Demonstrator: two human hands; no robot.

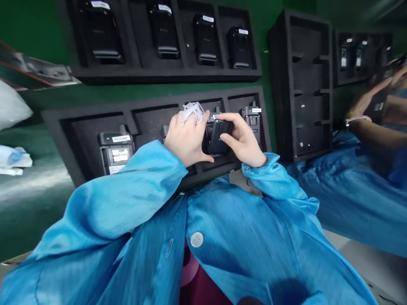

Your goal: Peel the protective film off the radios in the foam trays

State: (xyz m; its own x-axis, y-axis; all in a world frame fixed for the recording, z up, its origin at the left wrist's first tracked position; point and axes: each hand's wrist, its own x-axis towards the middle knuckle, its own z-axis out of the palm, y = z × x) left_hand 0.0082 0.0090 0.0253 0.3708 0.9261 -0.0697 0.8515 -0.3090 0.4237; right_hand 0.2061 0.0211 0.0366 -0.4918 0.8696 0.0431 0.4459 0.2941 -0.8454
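My right hand (243, 137) grips a black battery (219, 137) by its upper and right edges, thumb on its face. It is tilted over a handheld radio (210, 119) in the near black foam tray (152, 103), covering most of it. On the radio's left is my left hand (187, 137), its thumb and forefinger spread along the side. A crumpled bunch of thin white strips (193, 111) is tucked among its fingers. One radio (117, 148) with an exposed back lies at the tray's left end, and another radio (253, 120) sits in the right compartment. A further one is mostly hidden by my left hand.
Behind, another foam tray (190, 75) holds several black devices face down. An upright black tray (310, 84) stands to the right. A co-worker's hands (365, 101) hold a dark item at far right. White plastic bags (12, 106) lie on the green table's left.
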